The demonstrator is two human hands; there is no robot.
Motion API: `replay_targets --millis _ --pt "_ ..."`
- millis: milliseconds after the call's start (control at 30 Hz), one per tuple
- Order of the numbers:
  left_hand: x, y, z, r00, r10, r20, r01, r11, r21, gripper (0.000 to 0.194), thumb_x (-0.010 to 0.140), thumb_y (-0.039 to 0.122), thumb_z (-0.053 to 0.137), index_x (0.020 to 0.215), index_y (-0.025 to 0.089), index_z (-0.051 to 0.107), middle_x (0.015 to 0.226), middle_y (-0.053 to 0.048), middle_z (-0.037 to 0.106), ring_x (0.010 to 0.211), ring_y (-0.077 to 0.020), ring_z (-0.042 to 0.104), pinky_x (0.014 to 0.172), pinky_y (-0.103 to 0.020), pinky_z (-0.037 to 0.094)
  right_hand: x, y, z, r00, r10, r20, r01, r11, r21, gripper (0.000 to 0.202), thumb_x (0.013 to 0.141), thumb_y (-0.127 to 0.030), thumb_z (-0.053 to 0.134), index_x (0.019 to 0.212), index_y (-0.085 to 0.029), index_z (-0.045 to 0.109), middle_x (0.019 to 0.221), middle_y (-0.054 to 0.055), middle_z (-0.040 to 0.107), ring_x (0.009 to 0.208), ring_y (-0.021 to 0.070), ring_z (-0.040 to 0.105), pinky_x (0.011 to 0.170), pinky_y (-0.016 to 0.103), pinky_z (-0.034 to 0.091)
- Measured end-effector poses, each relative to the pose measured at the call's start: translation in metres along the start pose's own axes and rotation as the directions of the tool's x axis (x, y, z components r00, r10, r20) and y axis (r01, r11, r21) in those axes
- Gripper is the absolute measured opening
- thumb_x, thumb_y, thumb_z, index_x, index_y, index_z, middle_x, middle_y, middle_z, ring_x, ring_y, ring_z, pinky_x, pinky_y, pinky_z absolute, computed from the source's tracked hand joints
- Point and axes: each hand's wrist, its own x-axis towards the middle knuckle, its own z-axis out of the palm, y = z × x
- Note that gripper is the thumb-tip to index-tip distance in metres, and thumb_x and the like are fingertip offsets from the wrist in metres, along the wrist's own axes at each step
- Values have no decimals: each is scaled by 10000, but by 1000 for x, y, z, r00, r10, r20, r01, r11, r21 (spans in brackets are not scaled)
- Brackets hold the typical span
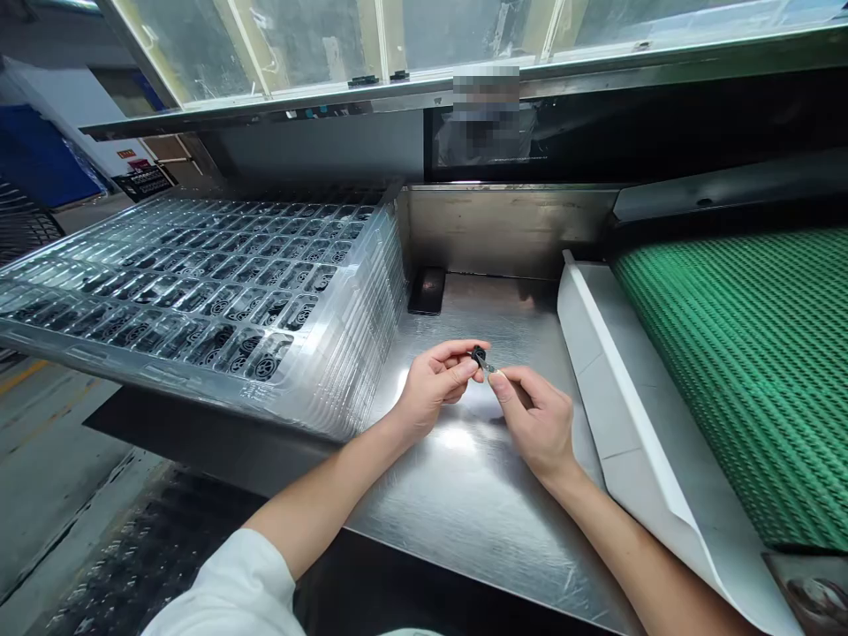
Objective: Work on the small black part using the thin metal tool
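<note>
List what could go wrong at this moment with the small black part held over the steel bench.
The small black part is pinched only by fingertips of the left hand and right hand; it might slip onto the steel bench. The stack of clear trays overhangs the bench edge beside the left forearm; a nudge might shift it.

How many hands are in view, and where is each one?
2. The left hand and right hand meet above the steel table, both pinching one small black part.
</note>
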Motion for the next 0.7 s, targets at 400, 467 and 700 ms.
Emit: replay_targets --millis 400,467,700 --pt "0 0 0 1000 -6 12 6 1000 10 416 832 365 811 1174 144 726 756 -17 628 473 -15 286 447 -218 142 2 0 -1 1000 4 -13 -4 1000 -13 222 1054 -331 640 872 -208 672 675 -52 527 568 138 425 555 279 326" --pt "0 0 1 1000 -12 8 12 1000 14 427 823 374 817 1171 145 727 750 -14 624 473 -16 287 447 -218 141 3 0 -1 1000 2 -7 -2 1000 -14 219 1056 -329 635 878 -209 673 678 -51 528 569 139 426 557 279 327" --pt "-1 1 1 1000 -27 0 27 1000 2 459 799 387 836 1167 136 723 748 -15 625 467 -13 281 445 -218 133 2 0 -1 1000 0 5 0 1000 -13 220 1058 -333 631 880 -212 675 672 -51 522 566 140 428 556 279 325"
